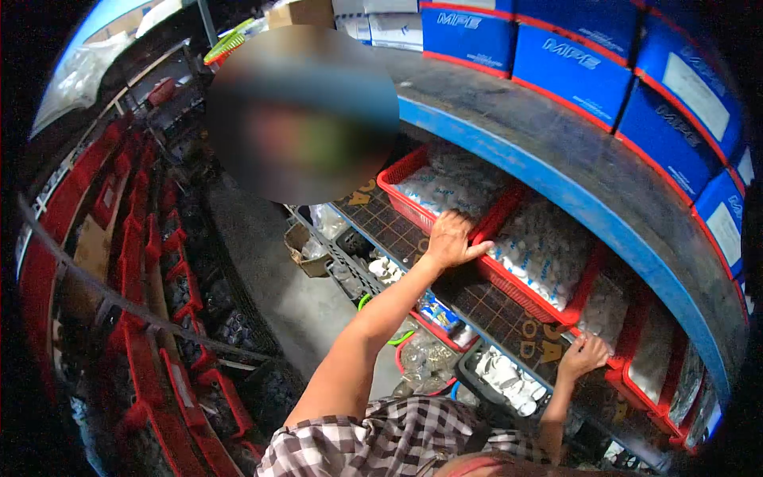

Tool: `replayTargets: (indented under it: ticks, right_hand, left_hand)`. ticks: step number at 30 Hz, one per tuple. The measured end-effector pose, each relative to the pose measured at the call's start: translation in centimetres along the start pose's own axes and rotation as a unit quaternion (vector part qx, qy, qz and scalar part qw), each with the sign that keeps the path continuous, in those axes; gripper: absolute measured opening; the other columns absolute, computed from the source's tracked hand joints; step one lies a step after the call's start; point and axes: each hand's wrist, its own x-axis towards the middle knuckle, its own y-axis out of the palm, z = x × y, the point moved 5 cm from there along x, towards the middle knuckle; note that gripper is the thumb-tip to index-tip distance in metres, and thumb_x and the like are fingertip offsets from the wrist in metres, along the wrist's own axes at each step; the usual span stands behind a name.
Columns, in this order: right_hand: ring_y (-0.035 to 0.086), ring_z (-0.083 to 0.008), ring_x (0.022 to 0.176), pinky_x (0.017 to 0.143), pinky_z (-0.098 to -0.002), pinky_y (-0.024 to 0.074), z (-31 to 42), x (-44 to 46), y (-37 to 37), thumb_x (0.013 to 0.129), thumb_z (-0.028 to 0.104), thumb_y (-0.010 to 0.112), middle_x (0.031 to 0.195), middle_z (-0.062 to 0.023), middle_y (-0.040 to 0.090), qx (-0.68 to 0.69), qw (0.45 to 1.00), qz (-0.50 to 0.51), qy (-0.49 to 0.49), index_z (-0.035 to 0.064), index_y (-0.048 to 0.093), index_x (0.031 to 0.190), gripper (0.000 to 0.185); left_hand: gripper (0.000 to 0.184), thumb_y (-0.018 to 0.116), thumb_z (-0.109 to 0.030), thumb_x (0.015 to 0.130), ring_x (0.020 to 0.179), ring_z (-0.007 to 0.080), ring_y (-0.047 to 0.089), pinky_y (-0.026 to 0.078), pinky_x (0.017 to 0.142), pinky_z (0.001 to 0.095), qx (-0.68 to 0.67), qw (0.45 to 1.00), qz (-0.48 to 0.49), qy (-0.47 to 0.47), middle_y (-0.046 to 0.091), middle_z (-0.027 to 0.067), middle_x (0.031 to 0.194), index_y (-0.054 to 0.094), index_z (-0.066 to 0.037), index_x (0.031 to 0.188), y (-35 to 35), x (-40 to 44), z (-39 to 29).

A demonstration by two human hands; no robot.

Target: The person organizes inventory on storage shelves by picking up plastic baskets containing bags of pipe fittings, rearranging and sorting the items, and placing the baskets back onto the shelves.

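My left hand (pixel 452 238) has its fingers curled over the front corner of a red basket (pixel 407 208) of clear bags with blue print, its thumb pointing toward the neighbouring basket. That second red basket (pixel 520 294) holds small pale packets (pixel 539 253). Farther right, my right hand (pixel 586 355) has bent fingers hooked over the front edge of a third basket, which holds clear bags (pixel 606 308). The undersides of both hands are hidden.
Blue MPE boxes (pixel 572 71) stand on the upper shelf, above its blue edge (pixel 509 155). Below are a dark crate of white parts (pixel 505 378) and a tub of clear bags (pixel 427 356). Red bins (pixel 135 318) line the left side. A blurred patch hides the upper middle.
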Motion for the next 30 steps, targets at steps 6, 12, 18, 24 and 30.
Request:
replayTargets:
  ticks: [6,12,18,24,30]
  right_hand:
    - [0.048,-0.0272,0.096,0.092,-0.0435,0.0283,-0.5,0.0,-0.6,0.089,0.025,0.048,0.095,-0.0072,0.056,0.062,0.998,0.020,0.019,0.0081,0.061,0.093,0.022]
    - [0.047,-0.0272,0.102,0.096,-0.0427,0.0248,-0.7,0.3,-1.9,0.088,0.021,0.049,0.099,-0.0081,0.056,0.131,0.989,0.075,0.015,0.0076,0.058,0.105,0.023]
    - [0.047,-0.0267,0.106,0.098,-0.0440,0.0245,-1.0,0.2,-2.6,0.082,0.016,0.052,0.107,-0.0068,0.056,0.145,0.984,0.101,-0.017,0.0087,0.055,0.113,0.033]
    - [0.054,-0.0246,0.086,0.080,-0.0337,0.0433,0.1,-2.5,-4.0,0.087,0.002,0.049,0.088,-0.0122,0.055,0.341,0.937,-0.013,0.081,-0.0041,0.057,0.091,0.010]
    - [0.054,-0.0099,0.071,0.065,-0.0231,0.0437,22.6,-10.5,-0.5,0.086,0.007,0.050,0.079,-0.0022,0.059,0.552,0.752,0.308,0.187,0.0014,0.061,0.087,0.012]
  left_hand:
    - [0.039,0.059,-0.041,0.078,0.085,0.0325,0.052,0.038,0.085,0.0432,0.050,0.997,0.021,-0.047,0.056,0.0154,0.083,0.058,-0.003,0.075,-0.2,-0.7,-1.4]
    - [0.056,0.050,-0.037,0.089,0.132,0.0372,0.022,0.021,0.107,0.0460,0.030,0.992,0.078,-0.099,0.033,0.0213,0.135,0.039,0.000,0.129,-0.5,-4.6,-4.9]
    - [0.053,0.051,-0.039,0.089,0.122,0.0373,0.040,0.036,0.099,0.0406,-0.105,0.942,0.213,-0.238,0.036,0.0212,0.136,0.040,-0.010,0.132,-6.4,-12.1,-5.8]
    - [0.058,0.050,-0.055,0.082,0.102,0.0349,0.057,0.045,0.087,0.0407,-0.066,0.778,0.392,-0.486,0.060,0.0194,0.110,0.057,-0.009,0.118,-16.0,-31.0,2.6]
    - [0.061,0.056,-0.049,0.081,0.110,0.0333,0.053,0.042,0.093,0.0381,-0.019,0.653,0.367,-0.662,0.057,0.0197,0.116,0.055,-0.002,0.120,-29.2,-46.9,7.8]
